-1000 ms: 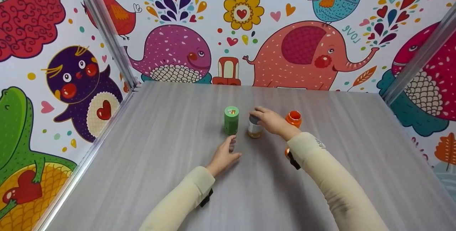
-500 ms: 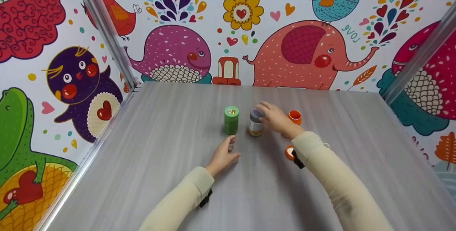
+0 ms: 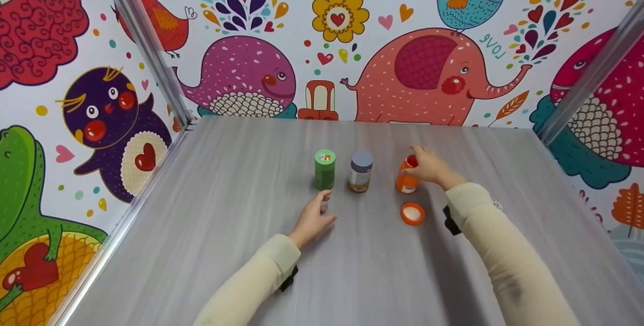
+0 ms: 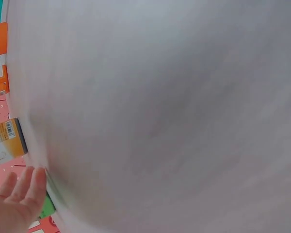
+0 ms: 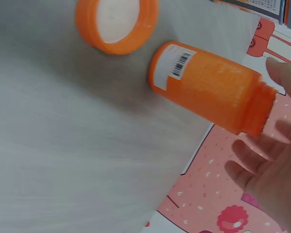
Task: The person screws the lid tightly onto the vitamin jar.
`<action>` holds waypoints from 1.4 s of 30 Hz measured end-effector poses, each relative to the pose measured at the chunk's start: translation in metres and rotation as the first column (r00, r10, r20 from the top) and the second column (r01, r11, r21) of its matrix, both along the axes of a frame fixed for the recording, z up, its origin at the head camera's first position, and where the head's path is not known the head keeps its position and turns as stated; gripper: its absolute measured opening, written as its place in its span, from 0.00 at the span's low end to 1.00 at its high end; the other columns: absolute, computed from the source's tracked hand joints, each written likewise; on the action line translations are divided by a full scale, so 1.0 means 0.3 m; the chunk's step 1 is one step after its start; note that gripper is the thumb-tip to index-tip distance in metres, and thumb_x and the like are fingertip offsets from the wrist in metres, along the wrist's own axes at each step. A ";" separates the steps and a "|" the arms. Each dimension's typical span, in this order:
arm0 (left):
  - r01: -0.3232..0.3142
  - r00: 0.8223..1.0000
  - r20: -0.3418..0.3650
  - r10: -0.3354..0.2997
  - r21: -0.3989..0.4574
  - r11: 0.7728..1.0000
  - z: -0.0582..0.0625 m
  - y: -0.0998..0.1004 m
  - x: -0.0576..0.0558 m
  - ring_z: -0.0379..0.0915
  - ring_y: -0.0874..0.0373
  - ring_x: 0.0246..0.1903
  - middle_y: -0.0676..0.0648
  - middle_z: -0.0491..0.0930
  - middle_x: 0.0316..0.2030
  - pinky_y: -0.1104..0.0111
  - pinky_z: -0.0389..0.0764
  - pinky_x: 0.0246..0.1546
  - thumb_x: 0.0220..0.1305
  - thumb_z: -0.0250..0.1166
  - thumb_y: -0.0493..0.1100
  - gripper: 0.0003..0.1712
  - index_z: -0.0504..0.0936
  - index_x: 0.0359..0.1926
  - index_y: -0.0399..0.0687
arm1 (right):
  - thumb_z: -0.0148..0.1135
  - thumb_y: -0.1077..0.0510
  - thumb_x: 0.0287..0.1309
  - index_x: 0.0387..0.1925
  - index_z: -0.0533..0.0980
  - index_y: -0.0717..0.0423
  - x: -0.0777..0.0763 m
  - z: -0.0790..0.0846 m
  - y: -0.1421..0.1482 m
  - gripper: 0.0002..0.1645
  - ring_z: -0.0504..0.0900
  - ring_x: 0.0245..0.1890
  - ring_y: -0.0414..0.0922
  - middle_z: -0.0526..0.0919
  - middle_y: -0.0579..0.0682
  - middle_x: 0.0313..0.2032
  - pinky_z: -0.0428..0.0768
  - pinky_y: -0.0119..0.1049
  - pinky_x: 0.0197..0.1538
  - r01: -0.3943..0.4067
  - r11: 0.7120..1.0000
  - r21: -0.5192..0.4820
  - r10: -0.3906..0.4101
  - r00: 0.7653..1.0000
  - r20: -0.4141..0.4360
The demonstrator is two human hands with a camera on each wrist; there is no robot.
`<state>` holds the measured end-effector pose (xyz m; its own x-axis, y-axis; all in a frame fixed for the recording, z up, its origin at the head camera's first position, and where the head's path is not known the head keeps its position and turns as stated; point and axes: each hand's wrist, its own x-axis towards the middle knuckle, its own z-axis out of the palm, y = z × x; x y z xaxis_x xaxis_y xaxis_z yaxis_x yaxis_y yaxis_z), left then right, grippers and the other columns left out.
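Observation:
My right hand point(image 3: 431, 166) is at the mouth of an uncapped orange bottle point(image 3: 406, 182), its thumb and fingers spread to either side. In the right wrist view a gap shows between those fingers and the threaded neck of the bottle. An orange lid point(image 3: 412, 214) lies in front of the bottle, its white inside facing up. My left hand point(image 3: 312, 220) holds nothing, fingers relaxed, just in front of a green cylindrical container point(image 3: 325, 171). Between the green container and the orange bottle stands a jar with a grey lid point(image 3: 360, 172).
A grey wood-grain table point(image 3: 226, 205) carries all these things. Walls printed with cartoon animals point(image 3: 417, 79) rise behind and at the sides. Metal posts point(image 3: 146, 49) mark the back corners, and a metal edge point(image 3: 105, 245) runs along the left.
My right hand has left the grey-lidded jar and moved right to the orange bottle's mouth, uncovering the orange lid. My left hand stays almost in place.

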<state>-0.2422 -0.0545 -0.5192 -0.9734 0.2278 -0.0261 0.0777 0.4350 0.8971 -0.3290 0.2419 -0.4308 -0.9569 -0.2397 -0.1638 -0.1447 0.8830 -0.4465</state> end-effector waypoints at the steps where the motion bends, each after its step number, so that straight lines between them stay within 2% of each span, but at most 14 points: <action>1: -0.002 1.000 0.002 0.002 -0.002 1.000 -0.001 0.000 0.000 0.68 0.44 0.54 0.38 0.67 0.59 0.56 0.71 0.52 0.56 0.63 0.33 0.33 0.62 0.63 0.41 | 0.60 0.52 0.55 0.65 0.50 0.68 0.000 -0.006 0.003 0.45 0.60 0.59 0.64 0.57 0.71 0.61 0.63 0.56 0.60 0.022 1.000 -0.017 -0.022 1.000 0.017; 4: -0.005 1.000 0.008 0.005 -0.001 1.000 -0.002 -0.001 0.000 0.67 0.44 0.55 0.38 0.66 0.59 0.56 0.71 0.53 0.56 0.63 0.33 0.33 0.62 0.63 0.40 | 0.60 0.54 0.56 0.63 0.51 0.71 0.000 -0.022 0.007 0.42 0.63 0.56 0.62 0.61 0.71 0.58 0.65 0.54 0.60 0.077 0.995 -0.059 -0.074 0.996 0.052; 8: -0.006 1.000 0.013 0.006 0.003 1.000 -0.002 -0.002 0.001 0.67 0.44 0.56 0.38 0.66 0.59 0.56 0.70 0.54 0.56 0.62 0.33 0.33 0.62 0.63 0.41 | 0.59 0.56 0.56 0.59 0.54 0.72 0.005 -0.038 0.011 0.38 0.66 0.55 0.61 0.65 0.70 0.55 0.67 0.53 0.59 0.108 0.990 -0.095 -0.102 0.993 0.063; 15: 0.000 0.999 -0.043 0.000 -0.013 1.000 -0.005 -0.008 0.003 0.70 0.42 0.51 0.36 0.68 0.57 0.55 0.72 0.51 0.54 0.63 0.32 0.33 0.63 0.61 0.37 | 0.59 0.56 0.53 0.53 0.59 0.73 0.011 -0.047 0.019 0.33 0.72 0.49 0.60 0.70 0.69 0.49 0.72 0.52 0.53 0.047 0.996 -0.081 -0.047 0.999 0.000; 20: 0.006 0.999 -0.035 -0.006 -0.012 1.000 -0.005 -0.006 0.001 0.70 0.42 0.52 0.36 0.68 0.57 0.55 0.71 0.51 0.55 0.62 0.33 0.33 0.63 0.61 0.37 | 0.59 0.57 0.53 0.54 0.58 0.69 0.025 -0.044 0.001 0.32 0.72 0.48 0.58 0.71 0.67 0.49 0.73 0.51 0.53 0.029 0.996 -0.088 -0.026 0.999 0.034; 27: 0.006 1.000 -0.009 -0.006 -0.001 1.000 0.004 0.001 0.003 0.69 0.42 0.53 0.37 0.67 0.58 0.54 0.71 0.52 0.55 0.62 0.33 0.33 0.62 0.62 0.38 | 0.62 0.57 0.51 0.50 0.62 0.69 0.077 -0.035 -0.075 0.30 0.75 0.41 0.54 0.75 0.64 0.43 0.77 0.48 0.48 -0.085 0.993 -0.077 0.083 0.996 -0.020; 34: 0.003 1.000 0.026 -0.003 0.003 1.000 0.002 0.005 0.005 0.68 0.43 0.54 0.39 0.67 0.58 0.55 0.71 0.52 0.56 0.62 0.33 0.33 0.62 0.63 0.40 | 0.65 0.56 0.48 0.45 0.65 0.65 0.138 -0.026 -0.167 0.26 0.76 0.36 0.48 0.76 0.57 0.38 0.79 0.41 0.41 -0.229 0.972 -0.042 0.226 0.972 -0.063; 42: 0.028 1.000 -0.012 -0.029 -0.009 1.000 0.008 0.014 0.008 0.70 0.43 0.51 0.37 0.69 0.56 0.55 0.72 0.51 0.55 0.63 0.34 0.33 0.62 0.62 0.38 | 0.66 0.55 0.48 0.49 0.65 0.62 0.192 -0.025 -0.241 0.29 0.75 0.40 0.48 0.75 0.54 0.42 0.78 0.42 0.46 -0.310 0.951 0.003 0.310 0.950 -0.046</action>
